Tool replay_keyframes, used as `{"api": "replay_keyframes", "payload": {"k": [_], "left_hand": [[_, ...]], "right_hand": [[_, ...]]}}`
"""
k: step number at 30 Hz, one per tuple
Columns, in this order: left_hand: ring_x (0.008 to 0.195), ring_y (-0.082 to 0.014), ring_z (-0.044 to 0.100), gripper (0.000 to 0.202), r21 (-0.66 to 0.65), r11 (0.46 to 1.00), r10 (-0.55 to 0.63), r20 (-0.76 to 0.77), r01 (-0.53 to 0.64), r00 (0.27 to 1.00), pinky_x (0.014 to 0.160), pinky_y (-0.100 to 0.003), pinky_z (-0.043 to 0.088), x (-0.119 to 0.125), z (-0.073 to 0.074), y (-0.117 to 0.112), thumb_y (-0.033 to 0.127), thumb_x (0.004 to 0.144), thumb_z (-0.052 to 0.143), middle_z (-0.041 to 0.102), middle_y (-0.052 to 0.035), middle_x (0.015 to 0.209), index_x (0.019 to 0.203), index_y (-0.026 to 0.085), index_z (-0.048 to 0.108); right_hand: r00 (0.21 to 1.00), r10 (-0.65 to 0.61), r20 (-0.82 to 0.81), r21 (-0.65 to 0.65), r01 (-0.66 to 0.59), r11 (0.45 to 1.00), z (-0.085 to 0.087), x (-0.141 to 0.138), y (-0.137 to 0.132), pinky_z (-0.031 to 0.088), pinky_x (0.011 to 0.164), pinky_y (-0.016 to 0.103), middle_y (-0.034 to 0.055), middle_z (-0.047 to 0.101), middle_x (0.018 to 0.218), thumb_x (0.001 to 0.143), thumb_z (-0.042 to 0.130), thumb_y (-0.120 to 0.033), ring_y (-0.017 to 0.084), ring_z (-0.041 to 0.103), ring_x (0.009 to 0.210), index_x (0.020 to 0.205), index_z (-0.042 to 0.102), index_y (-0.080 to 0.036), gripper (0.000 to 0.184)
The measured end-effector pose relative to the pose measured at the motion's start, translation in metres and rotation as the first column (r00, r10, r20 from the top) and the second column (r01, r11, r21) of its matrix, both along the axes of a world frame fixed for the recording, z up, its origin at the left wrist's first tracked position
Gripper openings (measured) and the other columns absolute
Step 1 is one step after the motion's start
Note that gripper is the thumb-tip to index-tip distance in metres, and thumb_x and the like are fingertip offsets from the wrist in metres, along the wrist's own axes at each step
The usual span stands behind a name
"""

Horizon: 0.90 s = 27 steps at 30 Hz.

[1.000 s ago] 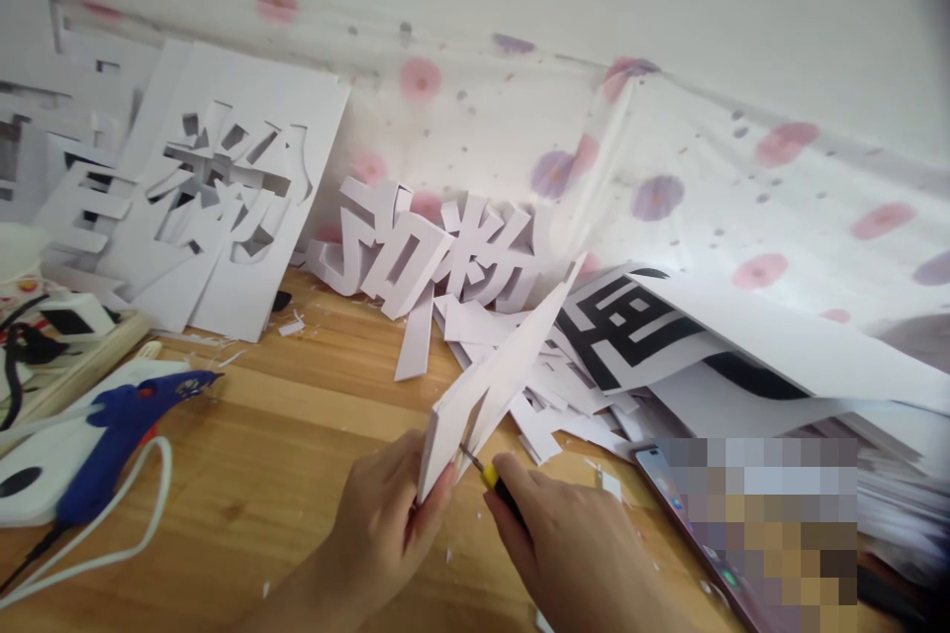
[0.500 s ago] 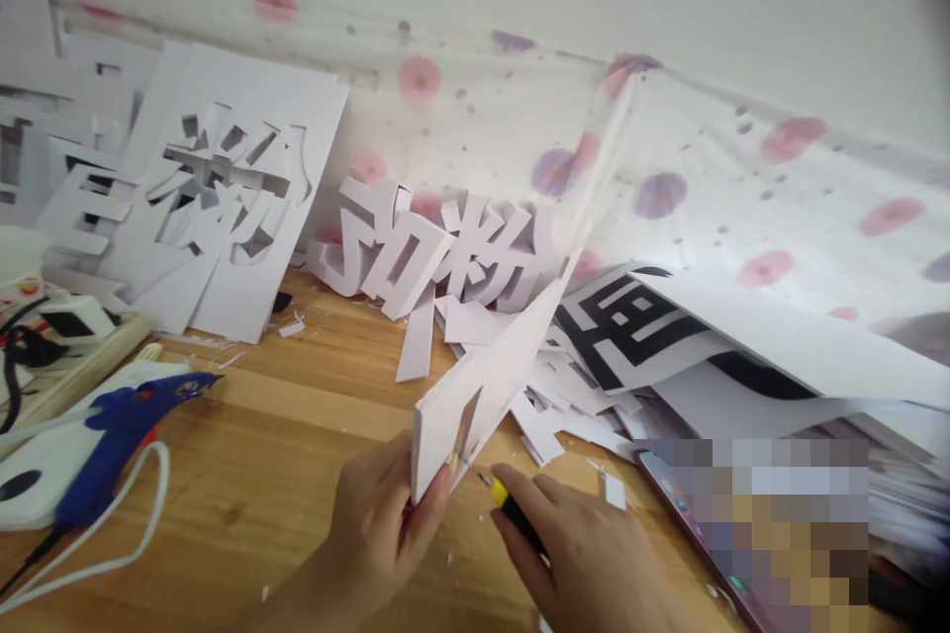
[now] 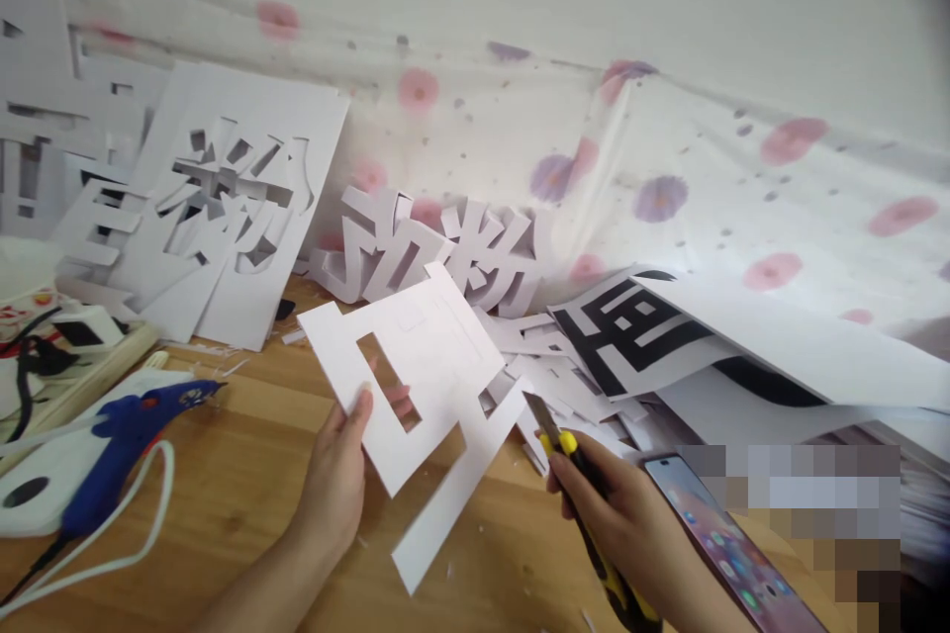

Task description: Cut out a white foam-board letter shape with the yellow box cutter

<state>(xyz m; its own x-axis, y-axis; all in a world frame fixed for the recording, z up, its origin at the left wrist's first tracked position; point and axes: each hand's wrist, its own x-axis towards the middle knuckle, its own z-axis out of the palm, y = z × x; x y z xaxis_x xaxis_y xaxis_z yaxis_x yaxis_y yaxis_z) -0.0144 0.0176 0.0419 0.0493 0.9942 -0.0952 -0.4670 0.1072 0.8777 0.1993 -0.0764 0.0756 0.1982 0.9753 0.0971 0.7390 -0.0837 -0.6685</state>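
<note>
My left hand pinches a white foam board cutout by its left side, thumb in front and fingertips showing through its narrow slot. The cutout is tilted, its flat face toward me, with a long diagonal strip reaching down toward the table. A black and yellow utility knife is in my right hand, its blade out and pointing up and left, just right of the cutout. Behind stand white raised characters built from board, with flat white scraps lying in front of them.
A blue glue gun and its white cord lie at left, near a power strip. Boards with cut-out characters lean against the back. At right are printed sheets and a phone with its screen lit.
The white cutout has turned from nearly edge-on to face me. My left hand has moved slightly left, and my right hand has shifted right, lifting the knife's blade away from it.
</note>
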Motion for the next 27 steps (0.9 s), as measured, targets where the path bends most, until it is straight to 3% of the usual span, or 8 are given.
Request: {"api": "replay_keyframes", "payload": {"k": [3, 6, 10, 13, 19, 27], "left_hand": [[0.084, -0.0213, 0.065, 0.057, -0.052, 0.998, -0.018, 0.159, 0.027, 0.987, 0.072, -0.034, 0.052, 0.0, 0.003, 0.007, 0.039, 0.077, 0.063, 0.067, -0.0034, 0.085, 0.129, 0.025, 0.042], [0.08, -0.0204, 0.066, 0.051, -0.047, 0.998, -0.038, 0.216, 0.049, 0.976, 0.07, -0.033, 0.052, -0.001, 0.002, 0.008, 0.04, 0.075, 0.065, 0.065, 0.0004, 0.076, 0.122, 0.026, 0.048], [0.06, -0.0164, 0.064, 0.041, -0.1, 0.985, -0.125, 0.136, 0.139, 0.983, 0.055, -0.026, 0.05, -0.002, -0.002, 0.006, 0.055, 0.071, 0.062, 0.064, -0.0012, 0.069, 0.085, 0.017, 0.06], [0.053, -0.015, 0.061, 0.046, -0.174, 0.968, -0.171, 0.06, 0.179, 0.983, 0.048, -0.023, 0.046, -0.001, -0.004, 0.005, 0.061, 0.067, 0.062, 0.06, -0.0003, 0.059, 0.066, 0.015, 0.055], [0.049, -0.0131, 0.058, 0.047, -0.156, 0.967, -0.208, -0.007, 0.204, 0.978, 0.047, -0.022, 0.046, 0.004, -0.003, 0.006, 0.061, 0.068, 0.061, 0.059, -0.0001, 0.056, 0.062, 0.015, 0.052], [0.049, -0.0118, 0.056, 0.045, -0.17, 0.975, -0.152, -0.047, 0.142, 0.987, 0.046, -0.021, 0.047, 0.001, 0.0, 0.007, 0.058, 0.066, 0.065, 0.055, 0.0027, 0.055, 0.058, 0.016, 0.05]], "right_hand": [[0.991, -0.106, -0.085, 0.026, 0.108, 0.994, -0.008, 0.017, 0.003, 0.039, 0.047, 0.024, -0.0014, 0.056, 0.055, 0.084, 0.04, -0.051, 0.013, 0.052, 0.049, 0.073, 0.053, -0.021, 0.035], [0.947, -0.262, -0.186, 0.045, 0.274, 0.961, -0.013, 0.041, 0.003, 0.04, 0.046, 0.025, -0.0016, 0.056, 0.055, 0.08, 0.044, -0.056, 0.015, 0.054, 0.049, 0.077, 0.053, -0.022, 0.036], [0.875, -0.371, -0.31, -0.018, 0.385, 0.923, -0.021, 0.069, 0.005, 0.041, 0.042, 0.027, -0.0011, 0.056, 0.056, 0.077, 0.044, -0.061, 0.016, 0.052, 0.044, 0.074, 0.051, -0.022, 0.04], [0.884, -0.361, -0.298, 0.027, 0.385, 0.922, -0.027, 0.075, 0.006, 0.041, 0.045, 0.028, 0.0001, 0.056, 0.054, 0.079, 0.041, -0.06, 0.017, 0.054, 0.047, 0.072, 0.051, -0.022, 0.04], [0.895, -0.351, -0.275, 0.047, 0.377, 0.925, -0.03, 0.061, 0.004, 0.039, 0.048, 0.027, -0.0014, 0.054, 0.053, 0.079, 0.043, -0.058, 0.014, 0.051, 0.05, 0.069, 0.051, -0.022, 0.039], [0.837, -0.24, -0.491, 0.001, 0.276, 0.961, -0.033, 0.058, 0.0, 0.04, 0.049, 0.028, -0.0001, 0.054, 0.063, 0.08, 0.045, -0.058, 0.015, 0.052, 0.054, 0.088, 0.053, -0.019, 0.04]]}}
